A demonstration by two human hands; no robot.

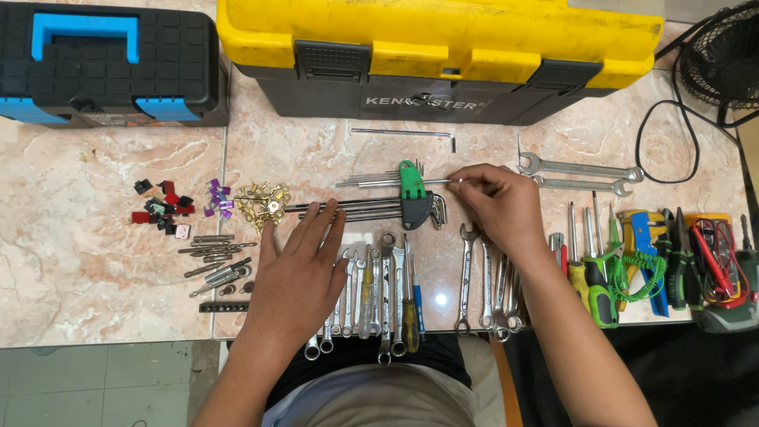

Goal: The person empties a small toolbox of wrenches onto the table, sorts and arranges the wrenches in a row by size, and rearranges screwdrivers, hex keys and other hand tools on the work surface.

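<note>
Here our left hand (299, 265) lies flat, fingers spread, on the long hex keys of the green-holdered hex key set (411, 194) mid-bench (95, 269), while our right hand (494, 202) has its fingers pinched on one key's short end. We should keep the holder pinned and draw that key straight.

The hex keys (371, 183) are bright smooth metal in a green plastic holder (410, 190). The bench (95, 261) is glossy veined marble. The wrenches (581, 168) are shiny steel.
</note>
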